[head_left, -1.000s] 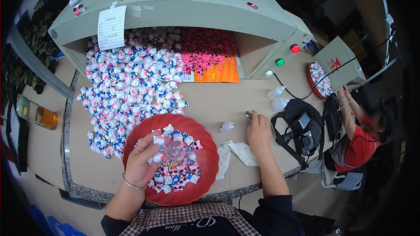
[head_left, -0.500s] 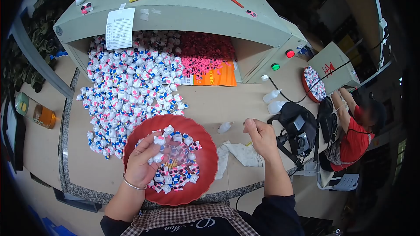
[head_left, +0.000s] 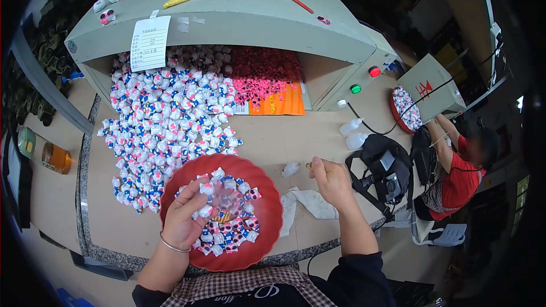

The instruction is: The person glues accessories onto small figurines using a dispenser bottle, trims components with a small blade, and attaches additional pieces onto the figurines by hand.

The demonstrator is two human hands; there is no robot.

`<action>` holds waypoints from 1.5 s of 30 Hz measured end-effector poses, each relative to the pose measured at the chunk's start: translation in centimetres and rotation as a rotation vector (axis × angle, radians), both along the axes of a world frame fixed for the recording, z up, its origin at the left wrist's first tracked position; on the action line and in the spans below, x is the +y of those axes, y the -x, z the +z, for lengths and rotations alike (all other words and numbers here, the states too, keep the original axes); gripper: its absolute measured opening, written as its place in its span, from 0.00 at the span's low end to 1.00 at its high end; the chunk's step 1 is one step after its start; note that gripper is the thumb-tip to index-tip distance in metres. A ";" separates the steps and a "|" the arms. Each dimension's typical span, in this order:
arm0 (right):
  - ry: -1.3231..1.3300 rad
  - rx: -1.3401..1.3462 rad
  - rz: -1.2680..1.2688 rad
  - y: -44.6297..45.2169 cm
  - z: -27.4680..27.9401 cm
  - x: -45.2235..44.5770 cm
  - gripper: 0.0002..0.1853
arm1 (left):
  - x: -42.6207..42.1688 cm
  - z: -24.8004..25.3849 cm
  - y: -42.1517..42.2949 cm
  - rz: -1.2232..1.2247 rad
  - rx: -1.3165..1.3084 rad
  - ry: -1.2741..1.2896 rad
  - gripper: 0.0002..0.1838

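My left hand [head_left: 189, 211] is over the left part of a red scalloped bowl [head_left: 267, 193], its fingers closed on small white cat-head figures [head_left: 206, 189]. More figures with pink, blue and black parts lie in the bowl. To the right of the bowl, my right hand [head_left: 331, 181] is raised above the table, thumb and fingers pinched together. Something small and yellowish shows at its fingertips, too small to name. Close to those fingertips lies a small clear bottle [head_left: 290, 169], and a white cloth [head_left: 313, 203] is spread below.
A large heap of white figures [head_left: 165, 113] spills from a grey cabinet [head_left: 227, 20], beside pink pieces [head_left: 259, 88]. Two white bottles [head_left: 356, 141] and a black bag [head_left: 381, 165] lie right. Another person in red [head_left: 459, 179] sits far right. A jar [head_left: 56, 158] stands left.
My right hand rose and turned from the table near the cloth and now holds a pinch close to the small bottle. My left hand stays at the bowl. The view has shifted slightly.
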State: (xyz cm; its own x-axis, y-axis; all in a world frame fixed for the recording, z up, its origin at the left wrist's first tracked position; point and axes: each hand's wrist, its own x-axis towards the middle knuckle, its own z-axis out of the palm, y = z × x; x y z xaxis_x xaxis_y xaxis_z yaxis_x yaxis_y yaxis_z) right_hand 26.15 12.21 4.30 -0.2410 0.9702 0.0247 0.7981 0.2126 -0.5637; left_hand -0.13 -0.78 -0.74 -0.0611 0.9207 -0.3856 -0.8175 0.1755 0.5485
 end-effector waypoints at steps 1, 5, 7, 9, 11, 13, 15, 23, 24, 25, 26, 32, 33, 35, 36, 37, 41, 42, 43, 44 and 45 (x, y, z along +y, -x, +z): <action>0.002 -0.004 -0.001 0.0 0.0 0.0 0.26 | 0.0 0.0 0.0 0.000 0.004 0.001 0.18; 0.009 -0.006 -0.002 0.0 -0.1 0.1 0.27 | 0.0 0.1 0.0 0.004 -0.007 0.010 0.18; 0.009 0.001 -0.002 0.0 -0.1 0.2 0.27 | 0.0 -0.1 0.0 0.001 -0.011 -0.002 0.18; 0.006 0.011 -0.002 0.0 -0.3 0.2 0.27 | 0.1 -0.1 -0.1 0.021 -0.003 0.005 0.18; 0.008 0.009 0.000 -0.2 -0.5 0.3 0.27 | 0.1 -0.1 -0.2 0.031 0.002 0.010 0.18; 0.012 0.007 0.003 -0.2 -0.5 0.3 0.27 | 0.0 -0.2 -0.2 0.031 0.003 0.014 0.18; 0.018 0.005 0.007 -0.3 -0.4 0.3 0.27 | 0.0 -0.3 -0.1 0.015 -0.010 -0.012 0.18; -0.002 0.032 0.007 -0.3 -0.6 0.2 0.27 | 0.0 0.0 -0.1 0.008 -0.019 -0.007 0.18; -0.002 0.032 0.009 -0.3 -0.6 0.2 0.26 | 0.0 0.0 -0.1 0.008 -0.019 -0.009 0.18; -0.001 0.038 0.010 -0.3 -0.6 0.2 0.26 | 0.0 0.0 -0.1 0.008 -0.019 -0.010 0.18; -0.001 0.045 0.012 -0.4 -0.8 0.2 0.26 | 0.0 0.0 -0.1 0.009 -0.017 -0.010 0.18; 0.013 0.062 0.002 -0.4 -0.9 0.3 0.26 | 0.0 0.1 -0.1 0.009 -0.011 0.000 0.18; 0.013 0.065 0.002 -0.4 -1.0 0.3 0.26 | 0.0 0.1 -0.1 0.009 -0.010 0.000 0.18; 0.019 0.060 0.002 -0.4 -0.9 0.3 0.26 | 0.1 0.2 -0.1 0.010 -0.006 0.003 0.19; 0.022 0.058 0.002 -0.4 -0.9 0.3 0.26 | 0.1 0.2 -0.1 0.011 -0.003 0.007 0.19; 0.019 0.067 -0.001 -0.4 -0.9 0.3 0.26 | 0.1 0.2 -0.2 0.012 0.000 0.010 0.19; 0.019 0.078 -0.002 -0.5 -1.2 0.3 0.26 | 0.1 0.2 -0.1 0.008 0.000 0.011 0.18; 0.022 0.074 -0.001 -0.5 -1.2 0.3 0.26 | 0.1 0.2 -0.1 0.006 0.000 0.006 0.18; 0.024 0.073 -0.002 -0.5 -1.1 0.3 0.26 | 0.1 0.3 -0.1 0.003 -0.001 0.001 0.18; 0.025 0.071 -0.003 -0.4 -1.0 0.3 0.26 | 0.1 0.3 -0.1 0.003 0.000 0.002 0.18; 0.026 0.069 -0.004 -0.4 -1.0 0.2 0.27 | 0.1 0.3 -0.2 0.004 0.000 0.003 0.18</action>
